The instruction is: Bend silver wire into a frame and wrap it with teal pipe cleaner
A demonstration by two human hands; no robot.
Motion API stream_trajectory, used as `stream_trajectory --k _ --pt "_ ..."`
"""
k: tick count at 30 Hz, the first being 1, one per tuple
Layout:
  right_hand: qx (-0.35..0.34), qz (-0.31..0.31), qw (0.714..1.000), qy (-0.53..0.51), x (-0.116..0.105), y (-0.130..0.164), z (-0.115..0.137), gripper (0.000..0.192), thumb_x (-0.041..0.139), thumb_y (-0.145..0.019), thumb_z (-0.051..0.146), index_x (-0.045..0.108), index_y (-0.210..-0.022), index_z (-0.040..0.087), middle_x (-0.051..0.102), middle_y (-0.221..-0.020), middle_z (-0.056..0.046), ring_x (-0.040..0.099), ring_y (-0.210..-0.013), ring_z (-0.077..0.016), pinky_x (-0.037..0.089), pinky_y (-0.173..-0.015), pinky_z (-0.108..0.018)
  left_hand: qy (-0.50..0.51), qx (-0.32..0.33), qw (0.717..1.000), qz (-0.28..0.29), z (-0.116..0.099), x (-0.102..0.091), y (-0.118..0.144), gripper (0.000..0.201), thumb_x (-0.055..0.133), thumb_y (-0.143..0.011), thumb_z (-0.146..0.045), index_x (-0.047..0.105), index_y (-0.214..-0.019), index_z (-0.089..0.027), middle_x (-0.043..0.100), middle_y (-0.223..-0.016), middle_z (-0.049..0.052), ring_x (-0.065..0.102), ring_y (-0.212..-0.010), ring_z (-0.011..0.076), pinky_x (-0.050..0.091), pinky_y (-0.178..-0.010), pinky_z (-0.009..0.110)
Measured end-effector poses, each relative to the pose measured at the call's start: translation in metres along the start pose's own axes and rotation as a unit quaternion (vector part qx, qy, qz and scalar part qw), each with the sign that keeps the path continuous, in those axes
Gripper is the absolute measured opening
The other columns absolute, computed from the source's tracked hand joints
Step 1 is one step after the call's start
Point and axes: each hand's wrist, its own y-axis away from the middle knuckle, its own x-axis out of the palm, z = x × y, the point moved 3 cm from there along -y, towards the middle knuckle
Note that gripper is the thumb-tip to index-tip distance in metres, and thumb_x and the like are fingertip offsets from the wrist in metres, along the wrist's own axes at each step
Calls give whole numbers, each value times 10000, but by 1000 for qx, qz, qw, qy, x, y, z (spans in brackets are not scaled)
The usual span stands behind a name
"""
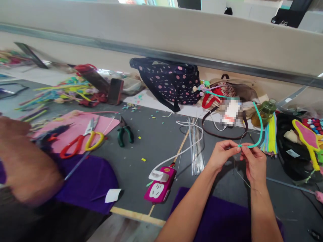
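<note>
A turquoise pipe cleaner (260, 131) curves up and back from between my hands. My left hand (224, 155) pinches its near end between thumb and fingers. Close beside it, my right hand (253, 162) is closed on the same pipe cleaner a little further along. A thin wire (239, 173) loops near my fingers and hangs below them; which fingers hold it I cannot tell. Left of my forearms lies a bundle of straight silvery wires (196, 148) on the dark grey table (161, 134).
A magenta power strip (161, 185) with a white charger stands nearby. Further left are green-handled pliers (124, 132), scissors (85, 137) and a co-worker's arm (27, 161). A polka-dot bag (171, 80), a bottle (266, 112) and striped pipe cleaners (270, 136) sit behind.
</note>
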Motion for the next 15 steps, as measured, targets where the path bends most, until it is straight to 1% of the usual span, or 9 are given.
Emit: stream_trajectory --k 6,11,13,15 --pt "-35 -13 999 27 2 4 -1 233 806 -681 370 725 -787 179 694 -737 -23 510 -519 -100 410 -472 -241 -31 43 998 -41 -2 -3 5 303 829 -644 -393 673 -671 -136 656 -667 31 557 -614 115 439 -638 257" --pt "-47 -13 998 33 5 7 -2 203 801 -693 352 733 -779 181 679 -694 -9 494 -512 -96 394 -471 -236 -130 109 982 -79 -3 -5 6 262 779 -697 -386 679 -662 -146 651 -676 37 561 -666 138 449 -669 268" --pt "-52 -14 998 31 6 7 -1 193 801 -697 342 731 -773 180 683 -701 -10 498 -515 -95 394 -475 -235 -150 120 978 -84 -3 -5 6 243 760 -715 -371 682 -663 -147 654 -681 36 561 -675 140 447 -687 271" --pt "-58 -20 998 30 6 7 -1 187 798 -705 336 729 -779 179 686 -710 -12 506 -519 -95 399 -481 -234 -145 116 979 -80 -2 -5 6 231 749 -726 -361 684 -673 -146 660 -690 36 562 -673 137 441 -691 269"
